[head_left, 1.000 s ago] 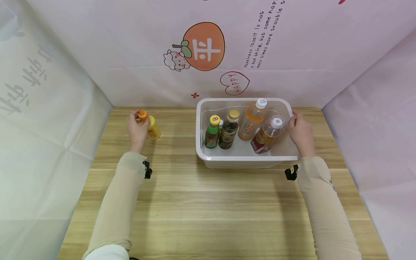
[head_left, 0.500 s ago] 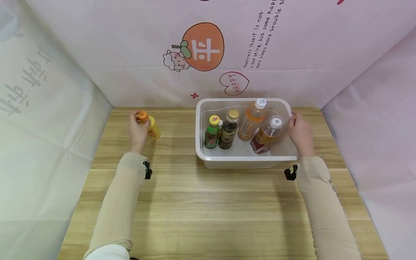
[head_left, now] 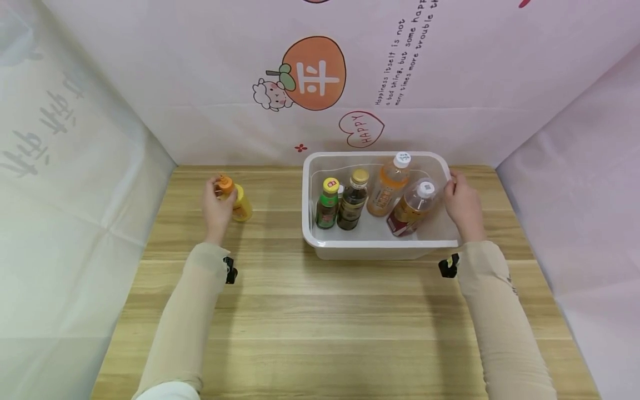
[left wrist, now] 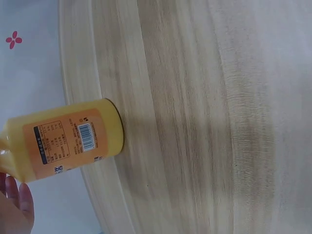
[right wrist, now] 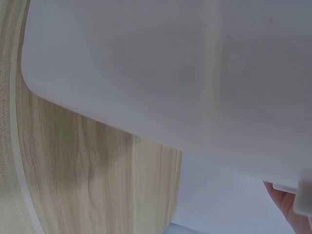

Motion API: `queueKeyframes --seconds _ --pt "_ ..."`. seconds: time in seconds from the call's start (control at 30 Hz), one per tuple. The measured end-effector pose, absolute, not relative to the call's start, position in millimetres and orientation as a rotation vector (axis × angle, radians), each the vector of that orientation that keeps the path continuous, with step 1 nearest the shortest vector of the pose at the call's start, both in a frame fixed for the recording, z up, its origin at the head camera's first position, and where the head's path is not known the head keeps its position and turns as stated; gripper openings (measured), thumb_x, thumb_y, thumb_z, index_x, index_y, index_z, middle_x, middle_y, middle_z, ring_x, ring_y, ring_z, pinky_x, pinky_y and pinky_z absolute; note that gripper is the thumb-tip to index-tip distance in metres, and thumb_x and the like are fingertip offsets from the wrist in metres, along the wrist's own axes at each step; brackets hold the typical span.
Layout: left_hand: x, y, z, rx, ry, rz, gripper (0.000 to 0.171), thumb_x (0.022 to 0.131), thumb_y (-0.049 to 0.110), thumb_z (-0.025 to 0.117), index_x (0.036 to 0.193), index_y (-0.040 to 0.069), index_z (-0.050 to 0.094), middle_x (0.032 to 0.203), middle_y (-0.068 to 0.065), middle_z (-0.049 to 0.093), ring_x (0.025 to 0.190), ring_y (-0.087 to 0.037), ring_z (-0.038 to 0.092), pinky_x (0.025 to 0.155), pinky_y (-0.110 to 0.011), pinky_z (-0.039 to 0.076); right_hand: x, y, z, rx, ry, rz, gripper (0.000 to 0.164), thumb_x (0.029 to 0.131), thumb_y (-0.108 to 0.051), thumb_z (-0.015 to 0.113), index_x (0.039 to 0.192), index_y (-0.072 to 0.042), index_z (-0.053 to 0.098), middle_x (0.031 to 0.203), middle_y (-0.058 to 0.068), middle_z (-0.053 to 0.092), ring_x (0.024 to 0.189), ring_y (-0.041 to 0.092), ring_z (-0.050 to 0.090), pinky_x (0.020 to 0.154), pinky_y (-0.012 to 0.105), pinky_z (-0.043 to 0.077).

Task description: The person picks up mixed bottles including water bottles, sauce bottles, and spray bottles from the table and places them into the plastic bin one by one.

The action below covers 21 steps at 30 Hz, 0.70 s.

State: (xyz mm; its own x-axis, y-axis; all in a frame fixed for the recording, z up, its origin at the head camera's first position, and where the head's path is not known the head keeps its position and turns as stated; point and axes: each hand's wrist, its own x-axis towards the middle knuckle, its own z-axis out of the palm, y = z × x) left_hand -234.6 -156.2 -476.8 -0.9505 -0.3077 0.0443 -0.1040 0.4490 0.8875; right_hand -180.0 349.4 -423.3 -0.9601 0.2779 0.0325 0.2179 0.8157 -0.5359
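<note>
A yellow squeeze bottle (head_left: 242, 206) with an orange nozzle cap is upright at the table's left. My left hand (head_left: 217, 216) grips it at the cap and neck. The left wrist view shows the bottle's orange label with a barcode (left wrist: 87, 136); whether its base touches the wood, I cannot tell. At the right, my right hand (head_left: 463, 206) holds the rim of a white plastic bin (head_left: 380, 244), whose side wall (right wrist: 146, 73) fills much of the right wrist view. Inside stand a green bottle (head_left: 327, 210), a dark bottle (head_left: 351, 204), an orange drink bottle (head_left: 385, 191) and an amber drink bottle (head_left: 410, 211).
Another white cap (head_left: 341, 189) peeks out behind the green bottle. The wooden table (head_left: 330, 322) stretches between the arms and in front of the bin. Printed white sheeting (head_left: 200, 66) walls off the back and both sides.
My left hand and the squeeze bottle have shifted slightly right and towards me. My right hand, the bin and the bottles inside have stayed put.
</note>
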Motion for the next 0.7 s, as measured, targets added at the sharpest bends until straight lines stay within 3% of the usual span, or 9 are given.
queueKeyframes --seconds 0.4,0.7 --pt "-230.5 -154.2 -478.2 0.373 -2.537 -1.483 0.051 0.086 0.012 0.066 0.132 0.009 0.045 0.128 -0.017 0.056 0.115 -0.030 0.052 0.099 -0.044 0.046 -180.2 350.2 -425.0 -0.387 -2.876 0.805 0.050 0.101 -0.023 0.023 0.140 0.004 0.038 0.125 0.040 0.049 0.100 0.051 0.052 0.085 0.061 0.042" --pt "-225.8 -151.8 -479.2 0.338 -2.516 -1.427 0.049 0.083 0.013 0.067 0.128 0.006 0.049 0.116 -0.015 0.058 0.099 -0.024 0.051 0.083 -0.033 0.044 -180.7 349.2 -423.9 -0.381 -2.878 0.794 0.050 0.101 -0.023 0.023 0.140 0.004 0.038 0.126 0.040 0.049 0.104 0.053 0.052 0.087 0.062 0.042"
